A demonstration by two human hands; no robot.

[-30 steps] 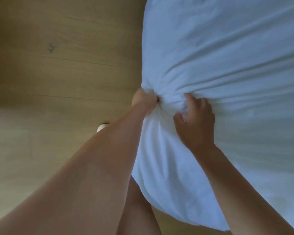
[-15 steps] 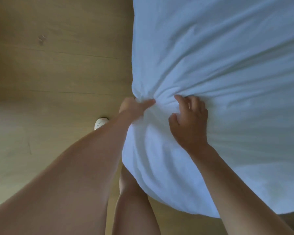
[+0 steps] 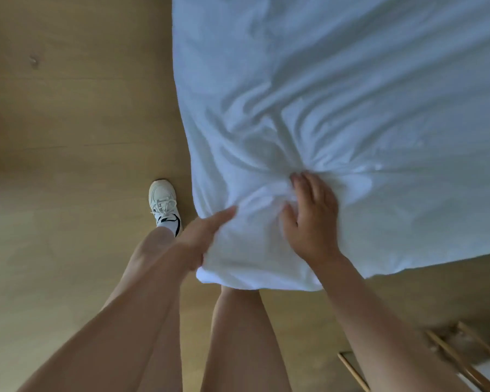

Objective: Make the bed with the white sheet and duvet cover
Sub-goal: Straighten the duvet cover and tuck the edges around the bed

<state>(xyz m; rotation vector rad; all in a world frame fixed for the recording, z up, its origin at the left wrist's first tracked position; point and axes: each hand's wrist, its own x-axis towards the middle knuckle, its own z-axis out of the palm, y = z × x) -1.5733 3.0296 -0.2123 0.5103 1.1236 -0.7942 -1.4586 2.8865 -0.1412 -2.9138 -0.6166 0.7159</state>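
The white duvet cover (image 3: 351, 94), soft, puffy and deeply creased, fills the far right and overhangs the smooth wooden floor (image 3: 68, 137). At its rounded near-left corner the left hand (image 3: 201, 236) pinches the edge, thumb on top, other fingers hidden beneath. Just to the right, the right hand (image 3: 311, 222) lies on top, its fingers (image 3: 297, 179) curled into bunched folds. A white laced sneaker (image 3: 163, 202) stands to the left.

— What did we see at the near corner?
— Our left hand (image 3: 201, 236) pinched the edge of the rumpled white fabric duvet cover (image 3: 351, 108); our right hand (image 3: 311, 219) bunched its folds from above.
— And below us?
— A white lace-up sneaker (image 3: 163, 199) stood on the pale wooden plank floor (image 3: 68, 137).
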